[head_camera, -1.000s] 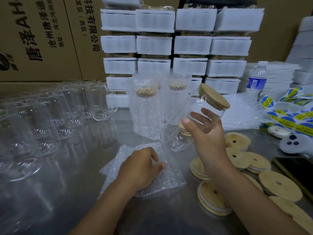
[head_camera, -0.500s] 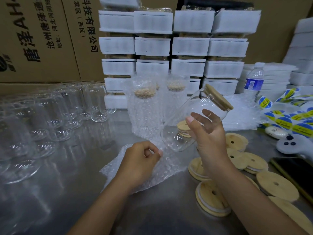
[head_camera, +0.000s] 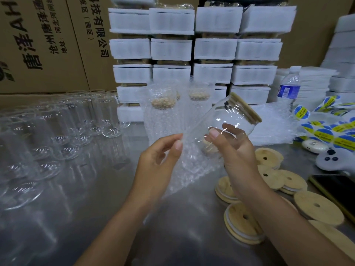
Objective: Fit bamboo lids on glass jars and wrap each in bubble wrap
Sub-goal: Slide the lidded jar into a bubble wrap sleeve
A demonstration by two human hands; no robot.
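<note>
Right hand (head_camera: 236, 150) grips the glass jar (head_camera: 226, 116) by its lower body. The bamboo lid (head_camera: 246, 107) is already seated, and the jar is tilted lid-up, clear of the desk (head_camera: 96, 217). Left hand (head_camera: 159, 160) pinches the upper edge of a bubble wrap piece (head_camera: 190, 169) just left of the jar, judged ready for wrapping. Wrapped jars (head_camera: 163, 116) stand behind the jar and loose lids (head_camera: 318, 207) lie lower right of it. The carton (head_camera: 48, 45) behind and left of it reads "沧州" and "有限公司".
</note>
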